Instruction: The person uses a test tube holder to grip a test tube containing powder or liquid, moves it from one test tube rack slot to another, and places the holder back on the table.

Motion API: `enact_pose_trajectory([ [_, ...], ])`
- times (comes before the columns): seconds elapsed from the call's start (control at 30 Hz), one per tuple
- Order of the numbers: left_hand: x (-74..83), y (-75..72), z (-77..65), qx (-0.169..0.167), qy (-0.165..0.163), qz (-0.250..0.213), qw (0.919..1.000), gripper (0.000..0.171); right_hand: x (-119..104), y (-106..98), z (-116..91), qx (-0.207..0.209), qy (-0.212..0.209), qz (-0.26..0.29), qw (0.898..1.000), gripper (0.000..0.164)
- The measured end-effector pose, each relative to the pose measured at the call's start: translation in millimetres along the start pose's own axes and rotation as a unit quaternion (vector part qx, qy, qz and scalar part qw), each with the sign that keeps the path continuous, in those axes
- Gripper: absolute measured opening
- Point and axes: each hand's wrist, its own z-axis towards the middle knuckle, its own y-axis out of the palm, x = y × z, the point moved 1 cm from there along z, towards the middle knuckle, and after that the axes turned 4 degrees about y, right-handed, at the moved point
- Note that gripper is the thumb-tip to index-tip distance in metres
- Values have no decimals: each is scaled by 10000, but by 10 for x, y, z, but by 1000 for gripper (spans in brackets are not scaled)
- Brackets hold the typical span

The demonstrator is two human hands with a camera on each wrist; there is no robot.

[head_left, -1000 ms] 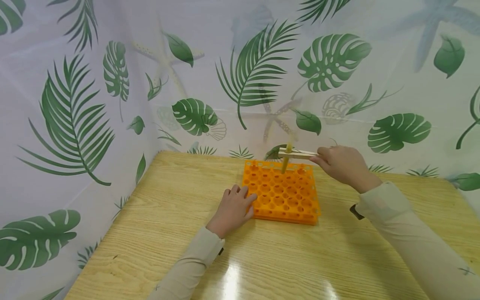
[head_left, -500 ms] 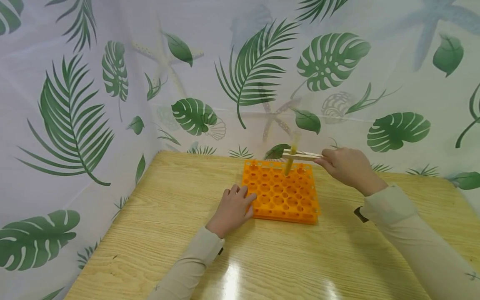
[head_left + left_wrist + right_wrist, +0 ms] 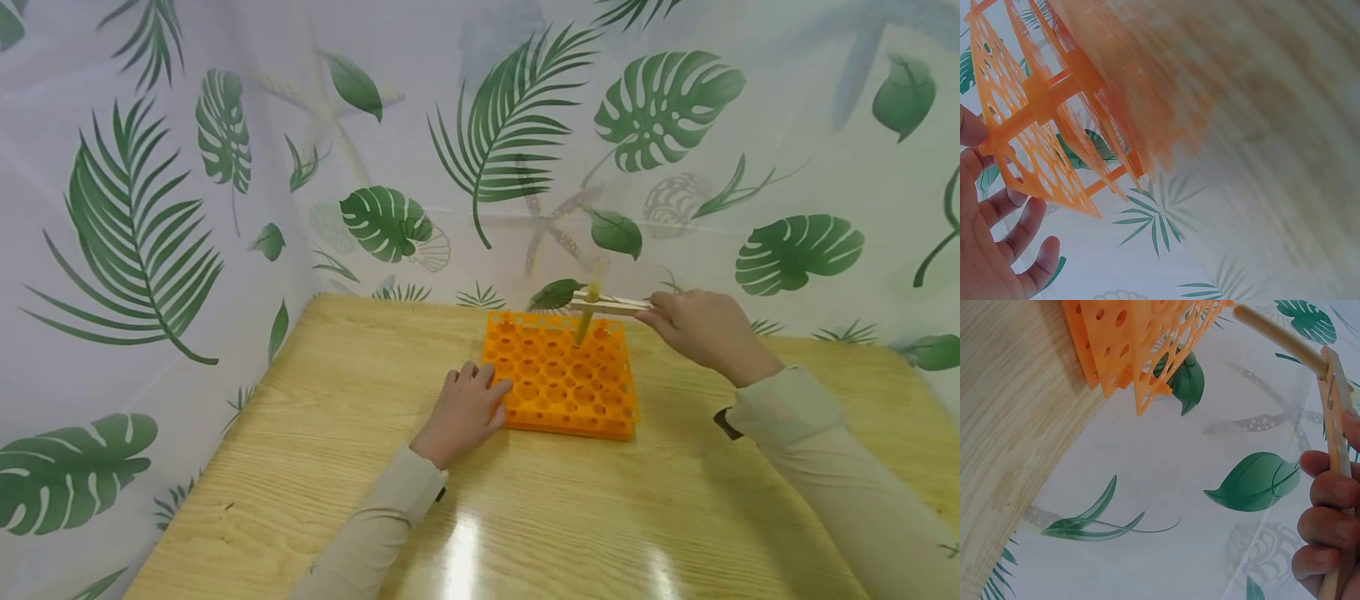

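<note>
An orange test tube rack [image 3: 570, 423] with rows of round holes stands on the table in the head view. My left hand [image 3: 461, 417] holds its left side, thumb and bent fingers at the edge of the top plate [image 3: 1035, 178]. My right hand [image 3: 705, 333] grips a wooden test tube clamp [image 3: 618, 306], fingers curled round the handle [image 3: 1337, 447]. In the clamp's jaws a test tube [image 3: 583, 327] of yellowish liquid leans slightly, its upper part clear. Its lower end overlaps the rack's back rows in the head view, and comes right by the top plate in the right wrist view.
The rack rests on a wood-grain table [image 3: 337, 500], toward its back edge. Behind and to the left hangs a white sheet [image 3: 285, 275] printed with green leaves, close behind the rack.
My right hand has moved a little to the right, carrying the clamp and test tube along over the rack's back rows. My left hand stays at the rack's side. The head view has tilted slightly down.
</note>
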Motion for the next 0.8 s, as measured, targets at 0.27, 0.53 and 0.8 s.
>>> enact_pose_trajectory([
  [0.27, 4, -2, -6, 108, 14, 33, 9999, 12, 29, 25, -20, 34, -2, 18, 10000, 31],
  [0.53, 5, -6, -5, 152, 53, 37, 9999, 12, 65, 9, -59, -189, 116, 11, 9998, 29],
  [0.8, 12, -46, -6, 84, 51, -76, 9999, 13, 122, -13, -106, -386, 241, -5, 9990, 27],
])
